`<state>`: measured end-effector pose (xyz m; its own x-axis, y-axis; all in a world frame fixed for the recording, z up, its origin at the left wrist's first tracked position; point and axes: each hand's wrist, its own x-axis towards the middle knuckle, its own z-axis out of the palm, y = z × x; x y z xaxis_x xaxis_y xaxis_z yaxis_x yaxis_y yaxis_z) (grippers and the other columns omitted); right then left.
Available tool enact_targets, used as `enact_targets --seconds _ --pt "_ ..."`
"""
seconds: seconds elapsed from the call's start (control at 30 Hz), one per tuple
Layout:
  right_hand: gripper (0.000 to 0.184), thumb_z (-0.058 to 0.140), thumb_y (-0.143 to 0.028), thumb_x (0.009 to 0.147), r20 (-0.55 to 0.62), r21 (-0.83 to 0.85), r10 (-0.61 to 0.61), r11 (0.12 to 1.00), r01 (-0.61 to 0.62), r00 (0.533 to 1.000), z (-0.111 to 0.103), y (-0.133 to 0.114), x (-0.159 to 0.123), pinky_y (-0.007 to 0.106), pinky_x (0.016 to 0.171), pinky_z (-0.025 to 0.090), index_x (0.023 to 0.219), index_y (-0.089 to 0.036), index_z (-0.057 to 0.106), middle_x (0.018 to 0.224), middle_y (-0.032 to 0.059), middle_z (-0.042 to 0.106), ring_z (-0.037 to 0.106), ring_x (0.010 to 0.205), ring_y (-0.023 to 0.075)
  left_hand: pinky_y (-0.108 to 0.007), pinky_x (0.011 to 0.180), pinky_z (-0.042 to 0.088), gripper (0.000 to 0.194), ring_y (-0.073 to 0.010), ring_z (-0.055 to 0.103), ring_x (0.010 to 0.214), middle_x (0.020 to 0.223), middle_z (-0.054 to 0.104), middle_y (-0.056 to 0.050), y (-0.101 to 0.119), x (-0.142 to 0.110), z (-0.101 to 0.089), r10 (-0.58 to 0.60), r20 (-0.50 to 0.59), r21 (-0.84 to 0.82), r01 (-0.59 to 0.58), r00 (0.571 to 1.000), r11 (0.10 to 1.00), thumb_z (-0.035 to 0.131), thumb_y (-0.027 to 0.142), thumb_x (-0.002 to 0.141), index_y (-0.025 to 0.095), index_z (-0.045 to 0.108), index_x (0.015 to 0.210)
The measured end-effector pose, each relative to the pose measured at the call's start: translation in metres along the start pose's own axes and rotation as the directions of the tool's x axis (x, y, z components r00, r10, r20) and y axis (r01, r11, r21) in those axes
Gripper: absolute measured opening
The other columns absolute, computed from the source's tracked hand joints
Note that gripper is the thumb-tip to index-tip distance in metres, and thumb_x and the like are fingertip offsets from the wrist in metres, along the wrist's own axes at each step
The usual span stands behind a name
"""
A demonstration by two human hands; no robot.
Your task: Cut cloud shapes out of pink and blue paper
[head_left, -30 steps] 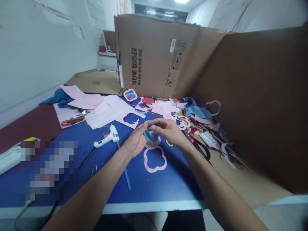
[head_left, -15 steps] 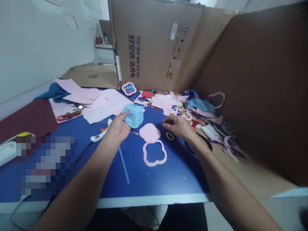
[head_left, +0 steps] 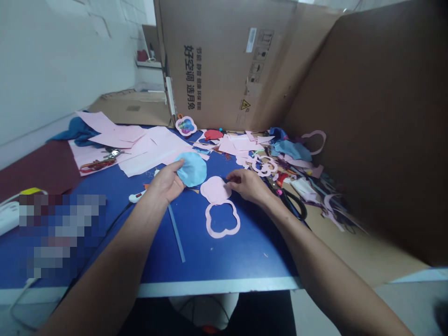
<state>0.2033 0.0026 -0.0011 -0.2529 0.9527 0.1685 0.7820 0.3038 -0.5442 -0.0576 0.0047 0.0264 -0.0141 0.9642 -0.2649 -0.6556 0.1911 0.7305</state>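
A round light-blue fabric piece (head_left: 192, 169) is held up off the table by my left hand (head_left: 167, 181), its edge pinched between thumb and fingers. My right hand (head_left: 248, 185) is at the right edge of a solid pink flower-shaped cutout (head_left: 213, 190). Its fingers are curled, with a small gap between thumb and forefinger; I cannot tell whether they touch the cutout. Just below the cutout lies a pink scalloped frame (head_left: 209, 224) with an open middle.
A white glue gun (head_left: 136, 197) lies beside my left wrist, a blue strip (head_left: 177, 235) nearer. Black-handled scissors (head_left: 296, 205) rest by my right forearm. Pink sheets (head_left: 150, 151) and scraps cover the back. Cardboard (head_left: 224, 70) walls the back and right. A finished flower ornament (head_left: 185, 126) leans there.
My right hand has moved left to the pink cutout's edge, and the small yellow-green ring is now hidden. The scissors show more. My left hand still holds the blue fabric.
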Motion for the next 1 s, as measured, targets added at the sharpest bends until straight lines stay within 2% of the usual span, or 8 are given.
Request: enact_targets --seconds 0.1,0.23,0.3,0.4,0.5,0.7,0.87,1.0 --pt "0.021 0.080 -0.025 0.088 0.011 -0.011 -0.029 1.000 0.029 1.000 0.009 -0.004 0.004 0.030 0.077 0.048 0.109 -0.024 0.084 0.099 0.0054 0.080 0.070 0.087 0.0215 -0.048 0.101 0.066 0.032 -0.0295 0.083 0.103 0.103 0.084 -0.019 -0.004 0.000 0.000 -0.059 0.008 0.067 0.058 0.998 0.996 0.053 0.015 0.105 0.005 0.071 0.130" --pt "0.019 0.078 -0.026 0.089 0.064 0.016 -0.076 0.997 0.075 0.995 0.004 -0.011 0.003 0.029 0.078 0.048 0.108 -0.023 0.085 0.100 0.0049 0.080 0.069 0.088 0.0207 -0.048 0.102 0.065 0.031 -0.0283 0.084 0.099 0.103 0.084 -0.018 -0.005 0.001 -0.001 -0.033 0.022 0.068 0.032 0.999 0.997 0.053 0.015 0.105 0.006 0.071 0.129" --pt "0.019 0.080 -0.031 0.089 0.146 0.043 -0.101 0.995 0.095 0.984 -0.004 -0.015 -0.002 0.027 0.075 0.048 0.106 -0.024 0.084 0.097 0.0023 0.081 0.070 0.084 0.0184 -0.047 0.102 0.065 0.031 -0.0277 0.084 0.098 0.102 0.084 -0.017 -0.004 0.000 0.000 -0.024 0.010 0.042 0.023 1.000 0.999 0.053 0.014 0.105 0.006 0.070 0.129" --pt "0.026 0.086 -0.038 0.084 0.317 0.020 -0.115 0.993 0.114 0.941 -0.015 -0.020 -0.010 0.026 0.071 0.046 0.105 -0.023 0.082 0.096 0.0013 0.079 0.069 0.081 0.0178 -0.047 0.100 0.066 0.031 -0.0277 0.084 0.096 0.097 0.084 -0.017 -0.002 -0.003 0.003 -0.033 -0.014 0.030 0.033 0.999 0.999 0.052 0.013 0.105 0.005 0.071 0.129" --pt "0.024 0.089 -0.037 0.078 0.412 -0.023 -0.115 0.990 0.136 0.904 -0.018 -0.025 -0.015 0.027 0.068 0.041 0.094 -0.022 0.077 0.090 0.0012 0.077 0.066 0.078 0.0182 -0.044 0.096 0.068 0.030 -0.0275 0.084 0.093 0.092 0.084 -0.016 -0.001 -0.005 0.005 -0.034 -0.023 0.026 0.035 0.999 0.999 0.051 0.012 0.106 0.005 0.072 0.127" --pt "0.011 0.078 -0.025 0.083 0.497 0.002 -0.119 0.991 0.136 0.859 -0.017 -0.031 -0.016 0.026 0.064 0.039 0.080 -0.022 0.068 0.073 -0.0030 0.070 0.062 0.069 0.0153 -0.042 0.094 0.068 0.029 -0.0279 0.084 0.093 0.093 0.084 -0.017 -0.001 -0.004 0.004 -0.027 -0.028 0.025 0.028 0.999 0.999 0.053 0.012 0.105 0.005 0.072 0.125" --pt "0.016 0.081 -0.031 0.083 0.524 -0.009 -0.089 0.994 0.110 0.847 -0.023 -0.033 -0.019 0.026 0.062 0.039 0.090 -0.023 0.070 0.082 -0.0022 0.074 0.065 0.072 0.0158 -0.044 0.095 0.068 0.031 -0.0288 0.084 0.094 0.098 0.084 -0.018 -0.002 -0.004 0.004 -0.032 -0.029 0.020 0.032 0.999 0.999 0.053 0.011 0.105 0.005 0.072 0.128" --pt "0.012 0.081 -0.030 0.082 0.547 -0.089 -0.031 0.992 0.095 0.837 -0.025 -0.037 -0.023 0.028 0.062 0.037 0.085 -0.022 0.072 0.079 -0.0002 0.074 0.063 0.069 0.0166 -0.046 0.093 0.069 0.033 -0.0294 0.084 0.094 0.102 0.084 -0.019 0.000 -0.006 0.005 -0.027 -0.018 0.004 0.028 0.999 1.000 0.053 0.012 0.105 0.006 0.071 0.132"
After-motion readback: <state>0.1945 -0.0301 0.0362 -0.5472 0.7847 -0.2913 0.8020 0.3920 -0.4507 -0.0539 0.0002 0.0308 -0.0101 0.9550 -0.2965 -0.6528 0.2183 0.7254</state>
